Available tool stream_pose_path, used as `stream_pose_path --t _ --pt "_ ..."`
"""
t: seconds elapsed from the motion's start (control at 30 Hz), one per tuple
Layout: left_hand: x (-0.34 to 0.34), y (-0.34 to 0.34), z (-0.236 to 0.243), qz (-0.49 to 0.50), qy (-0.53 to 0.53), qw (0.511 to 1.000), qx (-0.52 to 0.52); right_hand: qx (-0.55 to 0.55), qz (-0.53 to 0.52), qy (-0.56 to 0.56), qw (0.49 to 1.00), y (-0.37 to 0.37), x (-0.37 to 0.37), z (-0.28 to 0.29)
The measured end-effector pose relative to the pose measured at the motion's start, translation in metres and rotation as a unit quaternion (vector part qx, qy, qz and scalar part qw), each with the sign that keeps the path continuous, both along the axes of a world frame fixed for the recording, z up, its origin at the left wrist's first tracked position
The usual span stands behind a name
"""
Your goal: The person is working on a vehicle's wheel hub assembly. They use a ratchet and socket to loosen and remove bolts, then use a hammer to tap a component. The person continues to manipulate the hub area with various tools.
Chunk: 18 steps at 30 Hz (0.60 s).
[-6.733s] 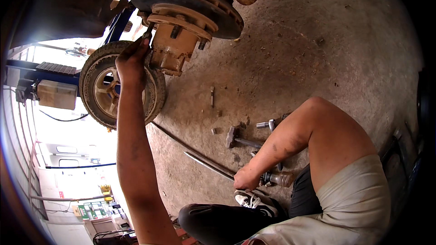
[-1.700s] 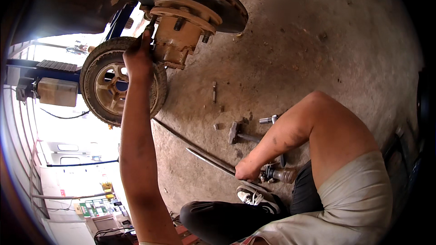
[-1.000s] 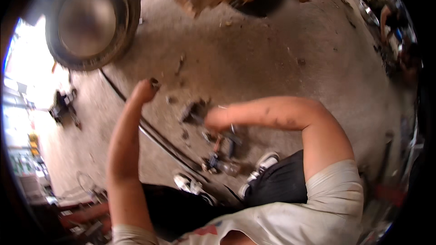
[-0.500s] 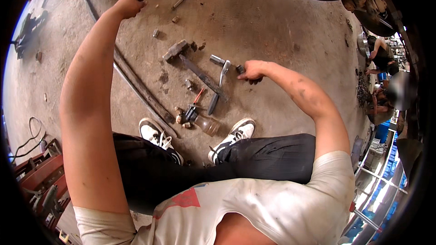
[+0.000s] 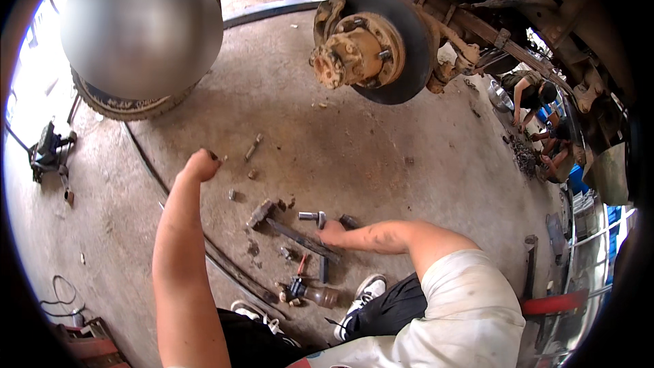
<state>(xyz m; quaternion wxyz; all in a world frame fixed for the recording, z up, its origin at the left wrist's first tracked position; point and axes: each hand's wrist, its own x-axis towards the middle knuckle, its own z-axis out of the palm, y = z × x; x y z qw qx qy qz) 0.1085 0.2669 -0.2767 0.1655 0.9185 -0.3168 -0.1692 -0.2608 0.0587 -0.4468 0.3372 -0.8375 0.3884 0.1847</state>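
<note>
My left hand is out over the floor at the left, fingers curled. Something dark shows at its fingertips, too small to name. My right hand closes around a ratchet wrench just below its head, which carries a long silver socket. A dark socket lies just beyond that hand. Left of it rests a sledgehammer, its handle slanting toward the ratchet. Close by are a small metal socket, a red-handled tool and a dark tool with a clear plastic cup.
A brake disc with a rusty hub hangs ahead under a vehicle. A tyre stands at far left. A long bar curves along the floor. A bolt and small sockets lie around. Two people crouch at far right.
The view has tilted up, bringing the hub and tyre in. My right hand has let go of the dark socket and taken hold of the ratchet wrench. My left hand remains curled.
</note>
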Motion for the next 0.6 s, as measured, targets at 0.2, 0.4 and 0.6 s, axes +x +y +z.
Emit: stream_pose_path --t 0.2,0.4,0.6 --pt "-0.008 0.002 0.006 0.029 0.024 0.999 -0.002 -0.083 0.018 -0.119 0.989 -0.006 0.012 0.027" --pt "-0.016 -0.032 0.024 0.069 0.141 0.984 -0.083 -0.141 0.061 -0.222 0.963 -0.051 0.039 0.074" --pt "-0.072 -0.079 0.079 0.025 0.405 0.898 -0.168 -0.023 0.091 -0.201 0.975 -0.043 0.058 0.193"
